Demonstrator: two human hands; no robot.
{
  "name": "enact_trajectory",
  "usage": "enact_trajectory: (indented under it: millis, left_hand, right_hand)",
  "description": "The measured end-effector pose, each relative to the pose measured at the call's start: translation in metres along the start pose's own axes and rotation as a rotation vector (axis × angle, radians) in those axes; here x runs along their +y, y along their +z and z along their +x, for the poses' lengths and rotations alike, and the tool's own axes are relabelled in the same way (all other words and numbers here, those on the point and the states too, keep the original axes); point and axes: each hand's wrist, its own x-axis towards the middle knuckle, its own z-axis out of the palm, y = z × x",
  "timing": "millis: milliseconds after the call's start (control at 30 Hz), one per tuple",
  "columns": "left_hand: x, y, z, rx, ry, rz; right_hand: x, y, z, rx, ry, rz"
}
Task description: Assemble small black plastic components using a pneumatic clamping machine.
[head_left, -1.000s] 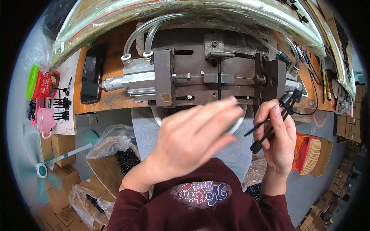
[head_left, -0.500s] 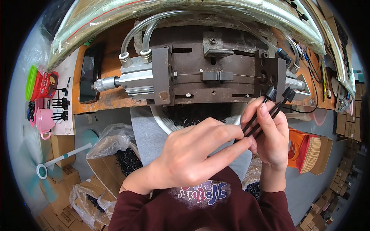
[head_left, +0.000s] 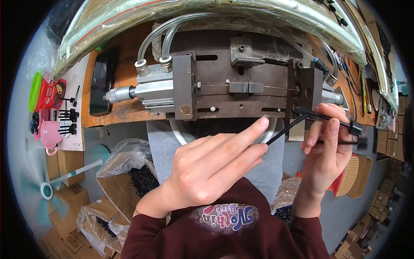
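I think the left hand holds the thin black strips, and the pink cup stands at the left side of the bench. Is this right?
Not quite. In the head view the right hand holds the thin black strips; the left hand holds none. The pink cup does stand at the left side.

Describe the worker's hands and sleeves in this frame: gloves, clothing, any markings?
Both hands are bare: no gloves, rings or watch show on the left hand or the right hand. Dark maroon long sleeves end at the wrists, with plain cuffs. The same maroon top carries a multicoloured printed patch on the chest, between the forearms. No cables or straps on either arm.
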Motion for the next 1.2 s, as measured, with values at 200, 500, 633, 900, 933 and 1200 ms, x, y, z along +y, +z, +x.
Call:
enact_trajectory:
  millis: [200, 500, 633, 900, 933, 1200]
  left_hand:
    - [0.001, -0.009, 0.001, 0.006, -0.067, -0.02]
    - [-0.017, 0.013, 0.01, -0.076, -0.02, 0.378]
    - [-0.014, 0.011, 0.015, -0.136, -0.052, 0.391]
    - [-0.003, 0.004, 0.013, -0.036, -0.149, -0.139]
    - [0.002, 0.002, 0.012, 0.009, -0.162, -0.335]
    - [0.011, -0.016, 0.015, -0.023, -0.144, -0.442]
  right_hand:
    - [0.0, -0.008, 0.001, 0.055, -0.006, -0.047]
    - [-0.001, 0.007, -0.003, -0.067, -0.292, -0.445]
    - [0.0, 0.005, -0.005, -0.135, -0.452, -0.637]
    - [0.005, 0.004, -0.006, -0.305, -0.59, -0.737]
    - [0.006, 0.006, -0.005, -0.331, -0.611, -0.726]
    - [0.015, 0.025, 0.003, -0.373, -0.68, -0.6]
